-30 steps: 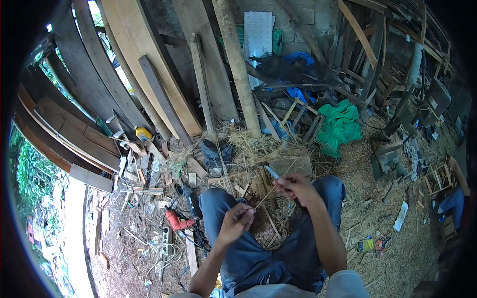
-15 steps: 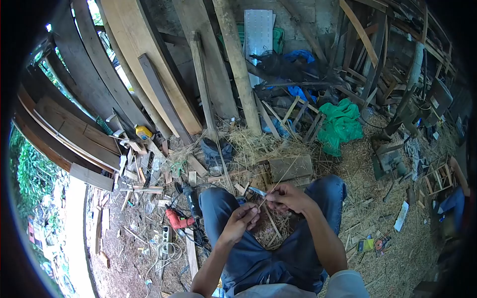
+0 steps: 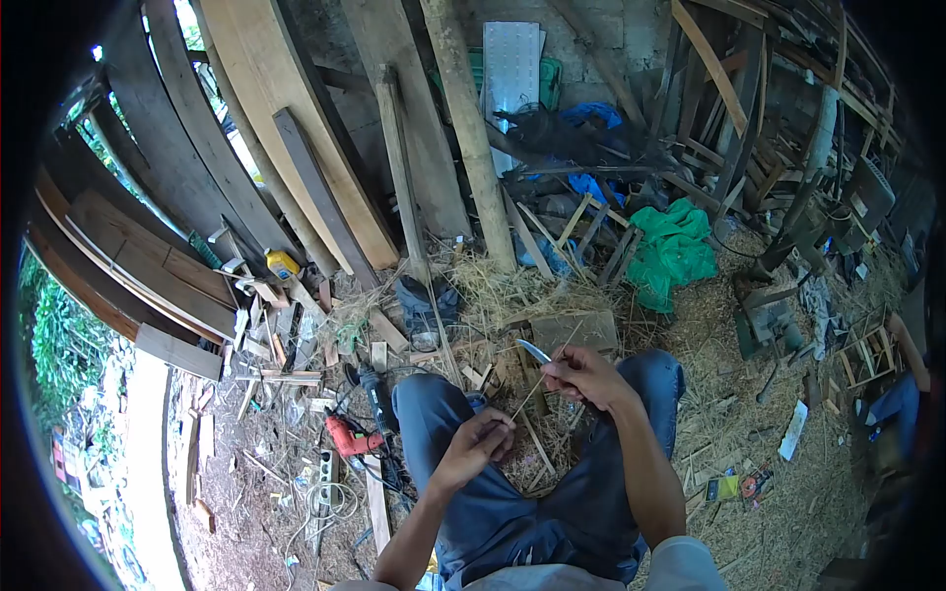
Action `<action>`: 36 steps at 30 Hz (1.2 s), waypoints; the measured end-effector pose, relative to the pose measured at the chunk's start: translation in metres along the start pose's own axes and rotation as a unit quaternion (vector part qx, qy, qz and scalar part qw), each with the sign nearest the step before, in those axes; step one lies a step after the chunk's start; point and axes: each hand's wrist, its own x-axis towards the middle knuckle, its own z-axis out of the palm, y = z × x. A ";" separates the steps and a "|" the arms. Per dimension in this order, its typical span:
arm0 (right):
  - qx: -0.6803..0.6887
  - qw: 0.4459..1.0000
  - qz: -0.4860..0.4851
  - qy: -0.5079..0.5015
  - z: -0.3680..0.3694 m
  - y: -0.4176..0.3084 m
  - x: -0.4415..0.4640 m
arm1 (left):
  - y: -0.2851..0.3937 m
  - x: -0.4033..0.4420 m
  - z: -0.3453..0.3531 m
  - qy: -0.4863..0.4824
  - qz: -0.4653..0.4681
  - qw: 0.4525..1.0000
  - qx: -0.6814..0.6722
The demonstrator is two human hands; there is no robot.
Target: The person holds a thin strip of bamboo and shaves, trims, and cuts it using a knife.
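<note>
Between my knees, my left hand pinches the lower end of a thin light-coloured strip. Up and to the right, my right hand is closed on a knife, whose blade points up and left. The strip runs from my left fingertips up past my right fingers and beyond them. The knife's handle is hidden inside my right hand. A wooden block lies on the ground just beyond.
A red power tool and a grinder lie left of my legs, near a power strip. Planks lean on the wall. A green cloth lies right. Another person's leg shows at far right.
My right hand and the knife first came down and left close to my left hand, then moved back up and right. My left hand shifted only slightly.
</note>
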 end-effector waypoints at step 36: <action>-0.088 0.995 -0.041 0.033 0.011 0.014 0.006 | -0.007 0.008 0.023 0.115 0.052 0.992 0.019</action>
